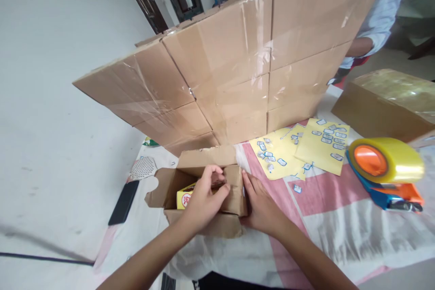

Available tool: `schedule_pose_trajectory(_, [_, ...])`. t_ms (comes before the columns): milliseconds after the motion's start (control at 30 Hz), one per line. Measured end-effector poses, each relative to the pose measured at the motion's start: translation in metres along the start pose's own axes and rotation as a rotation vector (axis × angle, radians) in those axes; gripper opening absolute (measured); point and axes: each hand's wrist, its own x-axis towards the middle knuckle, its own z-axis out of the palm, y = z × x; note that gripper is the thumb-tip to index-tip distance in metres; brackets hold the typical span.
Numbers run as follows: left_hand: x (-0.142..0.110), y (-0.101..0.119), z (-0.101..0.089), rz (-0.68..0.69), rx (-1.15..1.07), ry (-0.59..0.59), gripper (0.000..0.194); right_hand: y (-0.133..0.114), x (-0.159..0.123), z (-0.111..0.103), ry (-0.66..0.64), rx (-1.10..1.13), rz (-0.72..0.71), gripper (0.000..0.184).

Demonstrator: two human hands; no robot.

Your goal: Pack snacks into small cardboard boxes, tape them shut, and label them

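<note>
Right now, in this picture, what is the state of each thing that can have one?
Small carton: open, three flaps spread outward.
Yellow packet: inside it, partly hidden.
Left hand: over the opening, fingers curled.
Right hand: against the carton's side.
Cardboard wall: upright, taped.
Taped box: shut.
Tape roll: on its dispenser.
Yellow sheets: lying flat, overlapping.
Black slab: lying flat.

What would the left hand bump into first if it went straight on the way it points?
Likely the right end flap of the small open box; the left hand may already touch it; depth is unclear.
</note>
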Motion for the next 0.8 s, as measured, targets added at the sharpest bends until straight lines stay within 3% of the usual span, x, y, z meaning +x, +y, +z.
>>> schedule_pose_trajectory(67, [-0.016, -0.004, 0.001, 0.14, 0.06, -0.003, 0.014, 0.002, -0.002, 0.002, 0.013, 0.008, 0.004, 0.131])
schedule_pose_trajectory(167, [-0.034, -0.006, -0.006, 0.363, 0.288, -0.25, 0.015, 0.003, -0.003, 0.005, 0.022, 0.014, 0.003, 0.127])
schedule_pose_trajectory(233, [-0.035, -0.012, -0.018, 0.465, 0.368, -0.251, 0.018, 0.002, -0.002, 0.006, 0.023, 0.02, 0.01, 0.126])
schedule_pose_trajectory(300, [-0.03, -0.023, -0.038, 0.449, 0.39, 0.016, 0.018, 0.0, -0.002, 0.005, 0.021, 0.031, 0.026, 0.124])
schedule_pose_trajectory(400, [-0.02, -0.048, -0.077, 0.241, 0.562, 0.549, 0.031, -0.003, -0.006, -0.001, 0.013, 0.052, 0.026, 0.12])
schedule_pose_trajectory(433, [-0.02, -0.058, -0.088, 0.129, 0.605, 0.633, 0.042, -0.004, -0.008, -0.004, 0.006, 0.069, 0.003, 0.118])
schedule_pose_trajectory(467, [-0.022, -0.068, -0.098, 0.013, 0.602, 0.643, 0.053, -0.005, -0.011, -0.007, 0.0, 0.098, -0.035, 0.117])
schedule_pose_trajectory(533, [-0.031, -0.085, -0.108, -0.123, 0.457, 0.548, 0.07, -0.006, -0.015, -0.014, 0.002, 0.181, -0.123, 0.108])
schedule_pose_trajectory(567, [-0.037, -0.093, -0.108, -0.106, 0.338, 0.485, 0.074, -0.006, -0.017, -0.018, 0.014, 0.224, -0.157, 0.102])
schedule_pose_trajectory(667, [-0.055, -0.111, -0.094, 0.18, 0.128, 0.318, 0.088, -0.006, -0.016, -0.026, 0.095, 0.294, -0.174, 0.084])
schedule_pose_trajectory(800, [-0.062, -0.115, -0.081, 0.472, 0.525, 0.009, 0.122, -0.006, -0.005, -0.028, 0.174, 0.371, -0.081, 0.067])
